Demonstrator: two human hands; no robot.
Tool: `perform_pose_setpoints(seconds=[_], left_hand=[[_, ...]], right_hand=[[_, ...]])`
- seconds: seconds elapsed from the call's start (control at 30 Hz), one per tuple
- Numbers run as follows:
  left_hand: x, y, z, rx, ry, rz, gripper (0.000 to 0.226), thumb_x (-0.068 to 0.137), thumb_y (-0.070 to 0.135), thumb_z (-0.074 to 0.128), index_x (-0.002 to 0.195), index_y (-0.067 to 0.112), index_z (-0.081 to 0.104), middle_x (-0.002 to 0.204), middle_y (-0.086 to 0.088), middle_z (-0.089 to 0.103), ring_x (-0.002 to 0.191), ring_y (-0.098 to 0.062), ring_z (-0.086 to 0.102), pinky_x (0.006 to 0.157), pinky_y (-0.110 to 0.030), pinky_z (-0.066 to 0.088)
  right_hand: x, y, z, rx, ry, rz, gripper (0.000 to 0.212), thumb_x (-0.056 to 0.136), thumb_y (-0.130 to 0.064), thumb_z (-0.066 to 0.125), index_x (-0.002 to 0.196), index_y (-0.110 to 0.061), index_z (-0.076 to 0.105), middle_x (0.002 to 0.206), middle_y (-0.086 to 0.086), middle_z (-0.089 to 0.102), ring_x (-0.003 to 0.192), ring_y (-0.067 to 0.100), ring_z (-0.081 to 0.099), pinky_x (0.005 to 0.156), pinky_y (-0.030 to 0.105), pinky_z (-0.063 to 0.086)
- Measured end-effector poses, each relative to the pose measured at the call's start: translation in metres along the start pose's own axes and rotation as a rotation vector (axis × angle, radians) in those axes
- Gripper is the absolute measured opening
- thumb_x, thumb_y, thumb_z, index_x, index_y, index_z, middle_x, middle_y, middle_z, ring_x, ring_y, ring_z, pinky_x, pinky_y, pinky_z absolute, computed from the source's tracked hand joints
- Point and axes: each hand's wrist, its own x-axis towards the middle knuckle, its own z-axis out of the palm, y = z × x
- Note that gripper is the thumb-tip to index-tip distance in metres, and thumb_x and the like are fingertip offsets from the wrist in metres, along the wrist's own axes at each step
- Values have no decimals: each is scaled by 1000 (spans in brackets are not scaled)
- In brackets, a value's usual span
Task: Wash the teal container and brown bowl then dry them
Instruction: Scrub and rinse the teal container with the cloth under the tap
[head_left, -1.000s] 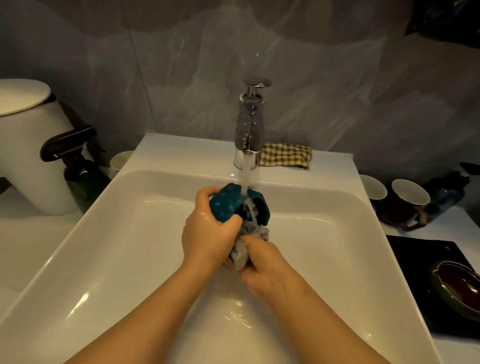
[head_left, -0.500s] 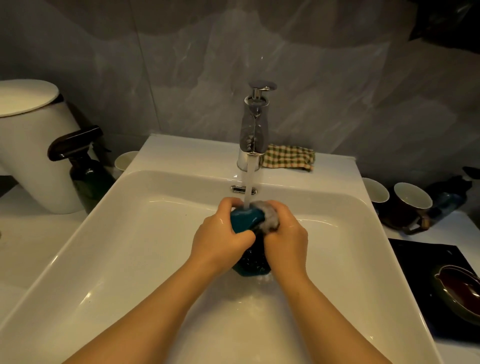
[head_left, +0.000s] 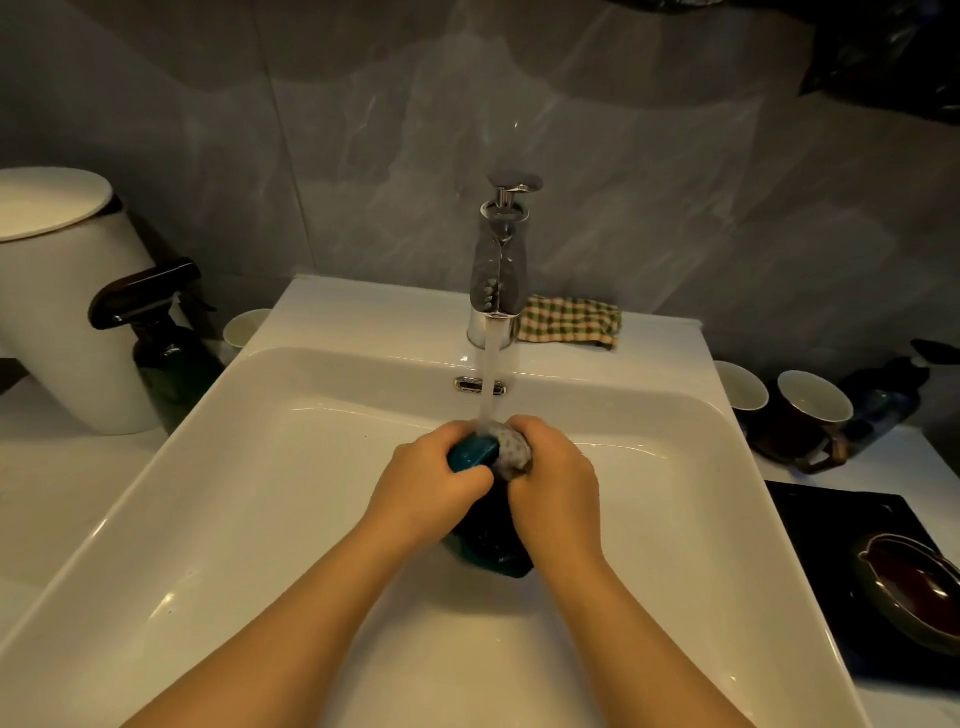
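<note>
Over the white sink (head_left: 270, 499), my left hand (head_left: 431, 488) grips the teal container (head_left: 471, 453), whose dark lower part shows below my hands. My right hand (head_left: 556, 488) presses a grey speckled cloth (head_left: 511, 451) against the container's top. Water streams from the chrome tap (head_left: 500, 270) onto the cloth and container. The brown bowl (head_left: 914, 587) rests on a black mat (head_left: 821, 525) at the right edge.
A checked cloth (head_left: 571, 321) lies behind the tap. Two cups (head_left: 748, 387) and a brown mug (head_left: 813, 415) stand right of the sink. At the left are a dark spray bottle (head_left: 161, 338), a white bin (head_left: 67, 301) and a small white cup (head_left: 244, 327).
The container was turned in my hands from lying sideways under the stream. My right hand moved the cloth from below it up to its top. Both hands rose slightly toward the tap.
</note>
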Motion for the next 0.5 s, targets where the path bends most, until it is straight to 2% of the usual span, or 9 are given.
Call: perform_pose_setpoints(seconds=[0.07, 0.13, 0.2, 0.23, 0.3, 0.33, 0.37, 0.43, 0.5], left_hand=[[-1, 1, 4, -15, 68, 5, 58, 59, 31, 46, 116, 29, 58, 93, 5, 66, 85, -17, 62, 76, -35, 54], [0, 3, 7, -35, 184, 25, 56, 63, 30, 48, 118, 30, 56, 91, 7, 63, 86, -18, 61, 78, -35, 53], [0, 4, 9, -67, 312, 39, 49, 72, 25, 53, 121, 26, 54, 94, 8, 59, 88, -17, 57, 77, -33, 51], [0, 4, 9, -87, 359, 35, 46, 77, 20, 54, 122, 24, 54, 97, 7, 59, 89, -17, 56, 75, -31, 50], [0, 2, 9, -134, 394, 12, 43, 82, 12, 54, 123, 22, 53, 98, 5, 59, 86, -14, 56, 67, -23, 47], [0, 1, 8, -148, 384, 5, 43, 81, 12, 53, 123, 21, 53, 97, 5, 59, 82, -11, 55, 65, -18, 45], [1, 0, 6, -143, 358, 10, 45, 78, 17, 53, 123, 21, 53, 96, 5, 60, 80, -9, 55, 63, -16, 44], [1, 0, 2, -84, 282, 50, 58, 65, 26, 48, 123, 22, 53, 96, 6, 60, 81, -11, 55, 67, -20, 47], [0, 3, -1, 3, 203, 83, 66, 60, 28, 45, 126, 24, 52, 97, 8, 59, 87, -15, 56, 75, -29, 51]], right_hand=[[1, 1, 2, 85, 65, 65, 30, 84, 2, 48, 98, -20, 62, 83, -9, 57, 77, 11, 55, 67, 20, 47], [3, 6, 8, 295, 54, 354, 22, 85, 0, 47, 89, -17, 60, 72, -5, 59, 65, 10, 55, 55, 17, 45], [0, 6, 20, 691, -94, 703, 16, 87, 0, 48, 81, -8, 60, 62, 8, 61, 55, 19, 56, 51, 25, 45], [-3, 0, 26, 948, -190, 850, 14, 88, 2, 50, 87, -4, 62, 71, 17, 65, 63, 27, 60, 60, 32, 50], [-5, -3, 38, 1215, -255, 996, 24, 91, 1, 50, 114, 3, 56, 113, 25, 63, 107, 36, 59, 96, 41, 48], [-4, -4, 41, 1214, -257, 1007, 30, 92, -1, 50, 121, 4, 52, 124, 25, 58, 118, 35, 53, 104, 42, 41], [-2, -3, 41, 1183, -254, 1001, 29, 90, -2, 53, 118, 3, 54, 121, 24, 59, 116, 34, 55, 104, 41, 42], [2, 0, 34, 810, -194, 860, 2, 85, -4, 58, 86, -3, 59, 87, 16, 64, 90, 28, 62, 89, 36, 52], [5, 10, 23, 458, -68, 615, 11, 87, -5, 52, 76, -8, 53, 69, 6, 58, 70, 22, 58, 67, 24, 50]])
